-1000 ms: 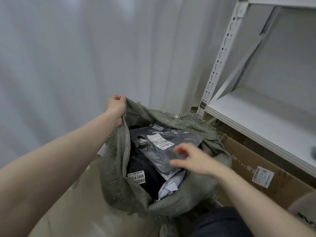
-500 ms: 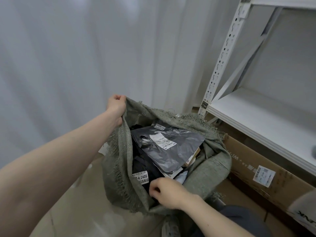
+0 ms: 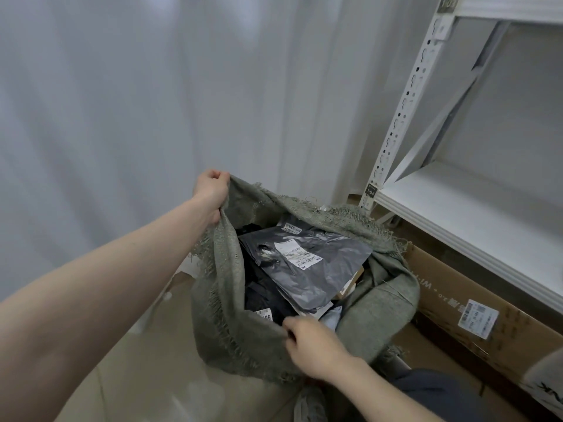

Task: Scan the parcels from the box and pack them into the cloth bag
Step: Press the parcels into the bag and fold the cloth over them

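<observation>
- Left hand: grip clenched on the far rim of the cloth bag, fabric bunched in the fist and held up; arm stretched out across the view.
- Right hand: fingers curled over the near rim of the bag, grip grasping the frayed cloth edge, knuckles toward the camera.
- The bag is grey-green woven cloth with fringed edges. Its mouth is spread between the two hands and its bottom sags onto the floor.
- A grey plastic parcel lies on top of the contents, flat and tilted, with a white printed label facing up and a small torn spot just left of the label.
- Beneath it, darker parcels fill the left side of the bag; one shows a partly hidden white sticker near the right hand. A brown cardboard corner shows under the grey parcel's right edge.
- A cardboard box stands just right of the bag, under the shelf; a white barcode label is stuck on its side. Its inside is not visible.
- White metal shelf, upright post tagged "1-04".
- White curtain behind the bag.
</observation>
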